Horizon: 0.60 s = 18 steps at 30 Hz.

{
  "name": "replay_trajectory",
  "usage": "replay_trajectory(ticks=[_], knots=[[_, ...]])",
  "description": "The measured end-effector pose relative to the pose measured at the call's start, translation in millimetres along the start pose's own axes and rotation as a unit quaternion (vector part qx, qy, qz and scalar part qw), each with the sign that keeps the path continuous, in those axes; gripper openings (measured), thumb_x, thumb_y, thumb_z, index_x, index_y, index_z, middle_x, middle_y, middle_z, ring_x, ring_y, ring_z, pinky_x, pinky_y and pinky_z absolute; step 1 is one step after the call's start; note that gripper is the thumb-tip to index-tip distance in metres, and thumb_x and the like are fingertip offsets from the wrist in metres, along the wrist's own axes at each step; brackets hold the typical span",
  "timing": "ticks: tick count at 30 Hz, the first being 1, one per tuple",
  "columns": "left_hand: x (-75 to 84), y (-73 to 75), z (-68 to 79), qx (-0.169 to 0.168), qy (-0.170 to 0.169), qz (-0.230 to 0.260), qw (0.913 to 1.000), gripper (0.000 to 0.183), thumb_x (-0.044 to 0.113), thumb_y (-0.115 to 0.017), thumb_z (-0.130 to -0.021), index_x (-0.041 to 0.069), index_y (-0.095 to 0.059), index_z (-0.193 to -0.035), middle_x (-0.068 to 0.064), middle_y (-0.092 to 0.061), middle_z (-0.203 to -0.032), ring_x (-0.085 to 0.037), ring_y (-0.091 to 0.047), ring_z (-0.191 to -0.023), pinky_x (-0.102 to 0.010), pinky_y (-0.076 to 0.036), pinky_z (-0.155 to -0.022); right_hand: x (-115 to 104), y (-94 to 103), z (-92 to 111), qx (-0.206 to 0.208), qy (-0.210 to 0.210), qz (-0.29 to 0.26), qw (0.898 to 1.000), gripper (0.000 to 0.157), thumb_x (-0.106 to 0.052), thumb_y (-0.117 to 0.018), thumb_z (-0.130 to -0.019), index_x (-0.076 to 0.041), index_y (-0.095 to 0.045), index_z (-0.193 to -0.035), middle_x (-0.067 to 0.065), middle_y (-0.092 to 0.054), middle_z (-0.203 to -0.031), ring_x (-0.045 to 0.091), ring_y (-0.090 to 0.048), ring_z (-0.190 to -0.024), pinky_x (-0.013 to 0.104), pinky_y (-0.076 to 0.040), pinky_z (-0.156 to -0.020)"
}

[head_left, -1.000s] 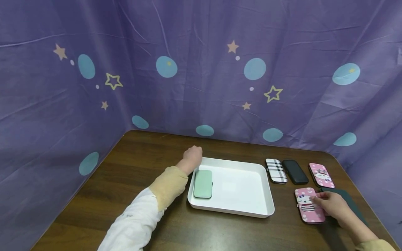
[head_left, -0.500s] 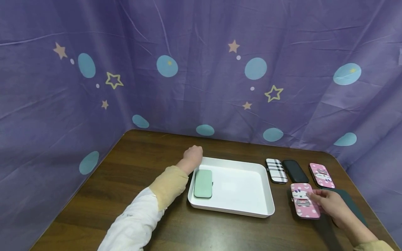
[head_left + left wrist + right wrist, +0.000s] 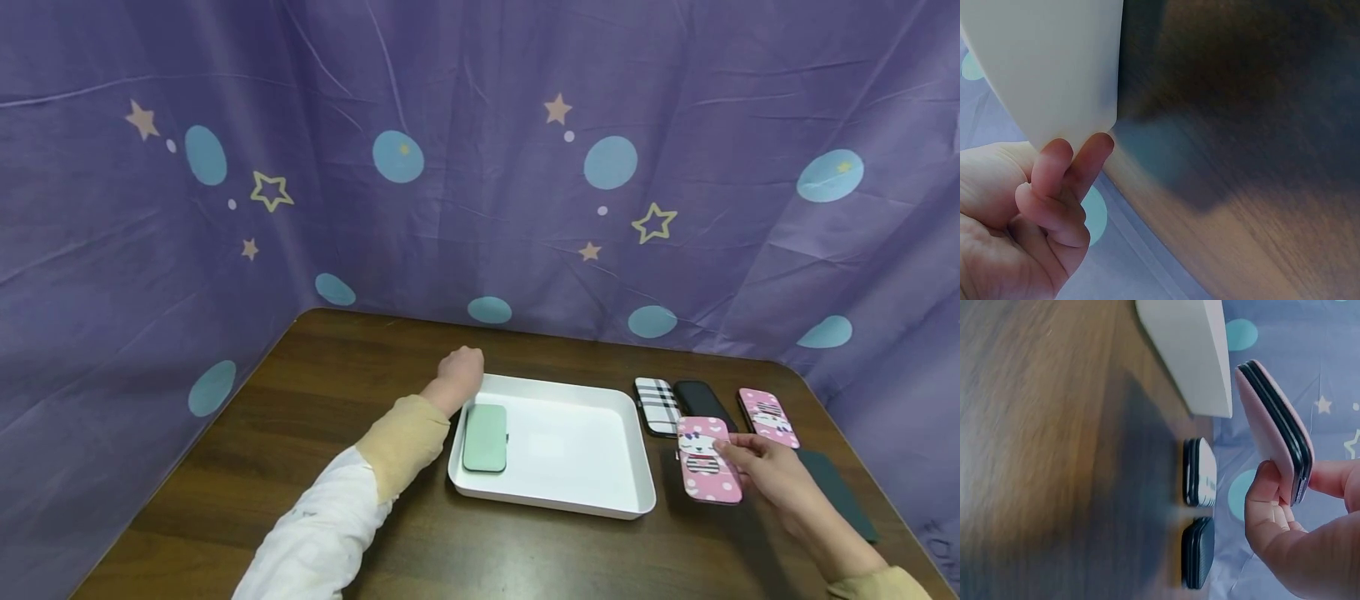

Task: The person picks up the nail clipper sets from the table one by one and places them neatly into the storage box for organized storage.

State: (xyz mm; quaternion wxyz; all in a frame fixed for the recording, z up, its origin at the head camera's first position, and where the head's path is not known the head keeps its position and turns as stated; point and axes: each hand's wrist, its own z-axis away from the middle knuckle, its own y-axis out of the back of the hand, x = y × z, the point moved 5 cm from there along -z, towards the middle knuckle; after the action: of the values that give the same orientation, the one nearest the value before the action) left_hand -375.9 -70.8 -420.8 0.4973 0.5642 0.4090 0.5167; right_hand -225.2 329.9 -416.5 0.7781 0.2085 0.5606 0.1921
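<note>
My right hand [image 3: 772, 475] pinches a flat pink case [image 3: 705, 487] with a cartoon face and white dots, thumb on one face and fingers on the other. In the right wrist view this pink case [image 3: 1266, 419] shows a dark edge and stands above the table. My left hand [image 3: 459, 377] grips the far left corner of a white tray [image 3: 577, 450]; in the left wrist view curled fingers [image 3: 1054, 169] meet the tray's corner. A mint green case [image 3: 485, 439] lies inside the tray at its left.
Right of the tray lie a plaid case [image 3: 658, 404], a black case [image 3: 701, 400] and a second pink case [image 3: 768, 418]. A dark green flat case [image 3: 836, 496] is partly behind my right forearm. A purple curtain [image 3: 480, 167] hangs behind the wooden table [image 3: 360, 350].
My right hand has moved left and away from me with the pink case, closer to the tray and now overlapping the black case. The left hand and tray stay put.
</note>
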Motion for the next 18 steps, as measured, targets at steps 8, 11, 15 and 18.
replay_trajectory(ticks=[8, 11, 15, 18], knots=[[-0.8, 0.2, 0.0, 0.000, 0.003, 0.001, 1.0000, 0.020, 0.000, -0.049, -0.093, 0.005, -0.068, -0.099, -0.014, -0.068, -0.103, -0.027, -0.066, -0.089, -0.039, -0.055, -0.064, -13, -7.3, -2, -0.021, -0.016, -0.021, 0.999, 0.080, -0.049, -0.052, -0.093, 0.012, -0.027, -0.138, 0.007, -0.055, -0.103, 0.010, -0.053, -0.083, 0.025, -0.051, -0.069], [-0.9, -0.1, -0.2, -0.002, 0.004, 0.001, 1.0000, 0.020, 0.000, -0.049, -0.093, 0.005, -0.068, -0.099, -0.014, -0.068, -0.103, -0.027, -0.066, -0.088, -0.039, -0.055, -0.064, -18, -12.7, -4, -0.026, -0.007, -0.039, 0.999, 0.077, -0.045, -0.052, -0.094, 0.013, -0.026, -0.138, 0.004, -0.055, -0.102, 0.007, -0.054, -0.083, 0.024, -0.052, -0.070], [-0.6, -0.8, -1.2, -0.004, 0.005, 0.002, 1.0000, 0.020, 0.000, -0.050, -0.093, 0.006, -0.068, -0.099, -0.013, -0.068, -0.102, -0.027, -0.066, -0.088, -0.039, -0.055, -0.064, -26, -20.1, -7, -0.029, 0.006, -0.056, 0.998, 0.074, -0.041, -0.051, -0.096, 0.014, -0.026, -0.138, 0.001, -0.056, -0.099, 0.005, -0.054, -0.081, 0.022, -0.051, -0.070], [-0.5, -1.5, -2.0, -0.006, 0.004, 0.003, 1.0000, 0.020, 0.000, -0.049, -0.094, 0.006, -0.068, -0.099, -0.013, -0.068, -0.102, -0.026, -0.066, -0.087, -0.039, -0.055, -0.063, -31, -24.7, -8, -0.028, 0.004, -0.071, 0.997, 0.074, -0.041, -0.052, -0.095, 0.013, -0.025, -0.139, 0.000, -0.055, -0.100, 0.005, -0.053, -0.082, 0.022, -0.051, -0.070]])
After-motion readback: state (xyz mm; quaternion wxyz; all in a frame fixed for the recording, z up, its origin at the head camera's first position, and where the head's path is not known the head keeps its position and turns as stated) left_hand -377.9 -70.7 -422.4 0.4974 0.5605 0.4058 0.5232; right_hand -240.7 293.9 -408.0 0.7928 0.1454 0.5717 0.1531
